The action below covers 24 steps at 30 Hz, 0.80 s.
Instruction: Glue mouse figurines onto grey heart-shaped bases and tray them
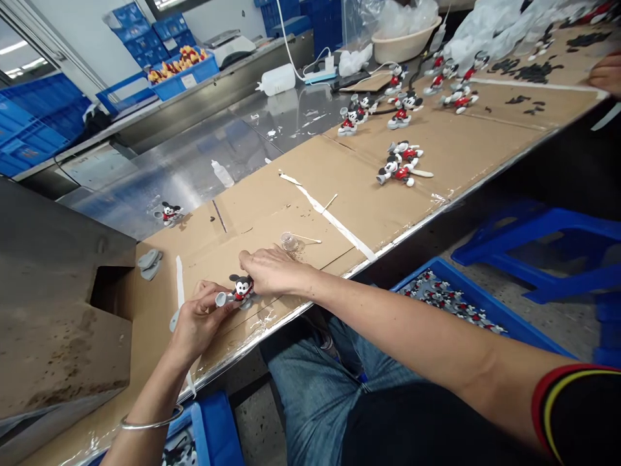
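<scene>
Just above the cardboard-covered table, a small mouse figurine with black ears and a red body is held upright between both hands. The fingers of my left hand pinch it from the left, beside its grey cup-like part. From the other side my right hand grips it, its fingertips partly hidden. A small clear cup stands beyond my right hand, with a cotton swab beside it. Grey flat pieces lie stacked on the left, and another mouse figurine stands farther back.
Several mouse figurines stand or lie along the right side. A grey metal box rises at the left. Blue bins of parts sit below the edge, near a blue stool. Another person's hand shows at far right.
</scene>
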### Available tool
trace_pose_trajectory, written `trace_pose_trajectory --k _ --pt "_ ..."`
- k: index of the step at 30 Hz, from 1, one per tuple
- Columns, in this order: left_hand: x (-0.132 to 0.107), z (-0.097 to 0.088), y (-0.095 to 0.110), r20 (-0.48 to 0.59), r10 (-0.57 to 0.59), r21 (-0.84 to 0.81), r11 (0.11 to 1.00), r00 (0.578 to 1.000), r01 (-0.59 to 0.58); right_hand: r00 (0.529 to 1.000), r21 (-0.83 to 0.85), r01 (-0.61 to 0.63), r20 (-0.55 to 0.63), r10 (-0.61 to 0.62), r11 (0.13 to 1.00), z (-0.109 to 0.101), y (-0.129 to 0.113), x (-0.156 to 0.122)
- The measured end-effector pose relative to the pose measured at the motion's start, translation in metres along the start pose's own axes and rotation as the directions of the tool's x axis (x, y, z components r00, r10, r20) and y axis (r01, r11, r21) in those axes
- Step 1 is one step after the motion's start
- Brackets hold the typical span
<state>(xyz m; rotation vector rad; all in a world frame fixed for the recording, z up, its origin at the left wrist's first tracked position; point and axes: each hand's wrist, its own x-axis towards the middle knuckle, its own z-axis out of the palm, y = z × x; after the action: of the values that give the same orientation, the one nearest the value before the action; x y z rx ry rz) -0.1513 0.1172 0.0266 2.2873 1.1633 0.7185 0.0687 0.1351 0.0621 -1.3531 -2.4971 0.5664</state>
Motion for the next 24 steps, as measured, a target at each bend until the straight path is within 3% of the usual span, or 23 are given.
trace_pose_trajectory --k 15,24 --pt "0.002 0.001 0.006 -0.011 -0.055 -0.030 0.998 0.998 0.055 1.000 0.004 -0.004 0.014 0.004 1.000 0.000 -0.001 -0.001" --pt "-0.001 0.005 0.013 0.020 -0.183 -0.075 0.980 0.983 0.184 1.000 0.031 0.006 -0.019 -0.006 0.999 0.006 0.002 -0.006"
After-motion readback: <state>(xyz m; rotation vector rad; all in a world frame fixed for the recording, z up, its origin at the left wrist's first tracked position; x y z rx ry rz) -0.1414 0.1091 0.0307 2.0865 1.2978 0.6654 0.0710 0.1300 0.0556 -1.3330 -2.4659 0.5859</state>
